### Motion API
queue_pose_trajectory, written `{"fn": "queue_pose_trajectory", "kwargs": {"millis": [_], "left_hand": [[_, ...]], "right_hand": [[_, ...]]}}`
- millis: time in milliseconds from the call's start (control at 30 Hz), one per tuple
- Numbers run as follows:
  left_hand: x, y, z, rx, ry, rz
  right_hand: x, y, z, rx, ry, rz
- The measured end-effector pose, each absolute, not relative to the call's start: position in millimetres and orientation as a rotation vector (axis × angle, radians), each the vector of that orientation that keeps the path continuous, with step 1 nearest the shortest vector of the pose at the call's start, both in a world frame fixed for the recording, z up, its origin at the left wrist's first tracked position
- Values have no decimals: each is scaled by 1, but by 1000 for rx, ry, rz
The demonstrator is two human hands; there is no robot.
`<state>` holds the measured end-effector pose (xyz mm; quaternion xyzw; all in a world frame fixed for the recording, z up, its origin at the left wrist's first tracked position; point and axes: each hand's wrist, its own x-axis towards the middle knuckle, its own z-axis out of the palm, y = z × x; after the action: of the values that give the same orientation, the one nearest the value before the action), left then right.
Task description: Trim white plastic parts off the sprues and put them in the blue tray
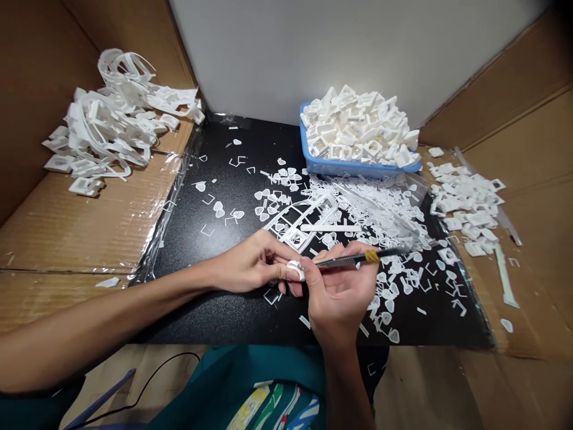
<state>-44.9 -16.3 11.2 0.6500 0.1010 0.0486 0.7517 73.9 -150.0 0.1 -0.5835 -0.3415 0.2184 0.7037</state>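
Observation:
My left hand [257, 263] pinches a small white plastic part [295, 270] between thumb and fingers, low over the black table. My right hand [342, 289] is closed around a slim black pen-shaped tool [344, 261] with a ridged grip and a yellow band. Its front end points left to the white part, and the tip is hidden by my right thumb and fingers. The right thumb is at the edge of the part. Just beyond both hands lie a white lattice-like plastic frame [298, 239] and a flat white strip [331, 228].
A blue basket [362, 168] heaped with white plastic parts stands at the back. Thin white scraps [380, 212] litter the black tabletop [201, 316]. More white parts lie in a pile [107, 128] on cardboard at left and a smaller pile [470, 203] at right. Cardboard walls [528, 149] flank the table.

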Motion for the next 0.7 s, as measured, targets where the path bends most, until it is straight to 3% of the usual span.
{"fn": "queue_pose_trajectory", "kwargs": {"millis": [433,700], "left_hand": [[-46,-17,13,1485,211,89],[-43,-18,9,1460,242,123]], "right_hand": [[67,-154,-2,-1315,-662,487],[86,-161,15,-1070,-486,683]]}}
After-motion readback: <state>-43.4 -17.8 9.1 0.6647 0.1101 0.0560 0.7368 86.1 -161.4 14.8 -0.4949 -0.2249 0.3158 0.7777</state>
